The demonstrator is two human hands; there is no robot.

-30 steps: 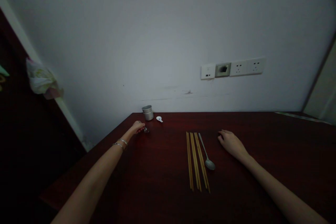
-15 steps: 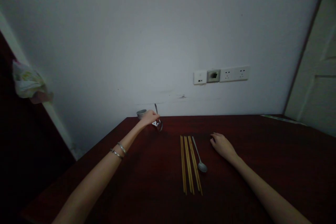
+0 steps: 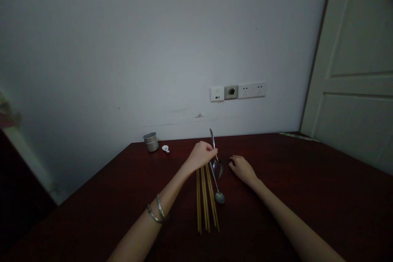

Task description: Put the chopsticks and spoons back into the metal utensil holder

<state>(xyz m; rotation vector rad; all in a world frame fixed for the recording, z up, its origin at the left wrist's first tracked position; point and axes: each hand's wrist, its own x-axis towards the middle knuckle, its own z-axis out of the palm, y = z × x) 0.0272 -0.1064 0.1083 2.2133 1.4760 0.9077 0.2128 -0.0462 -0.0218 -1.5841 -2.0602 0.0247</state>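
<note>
My left hand (image 3: 201, 155) is closed on a metal spoon (image 3: 216, 159), holding it upright with the bowl down, just above the far ends of several wooden chopsticks (image 3: 204, 200) laid side by side on the dark red table (image 3: 276, 196). A second metal spoon (image 3: 217, 188) lies on the table right of the chopsticks, bowl toward me. My right hand (image 3: 241, 168) rests on the table just right of the spoons, fingers loosely curled and holding nothing. Bracelets circle my left wrist.
A small metal cup (image 3: 151, 141) and a small white object (image 3: 166, 148) stand at the table's far left corner by the wall. Wall sockets (image 3: 238, 91) sit above the table. A white door (image 3: 356, 82) is at the right.
My left hand picked up a spoon near the metal cup and carried it right to the chopsticks. The view has swung to the right; my right hand stayed resting on the table.
</note>
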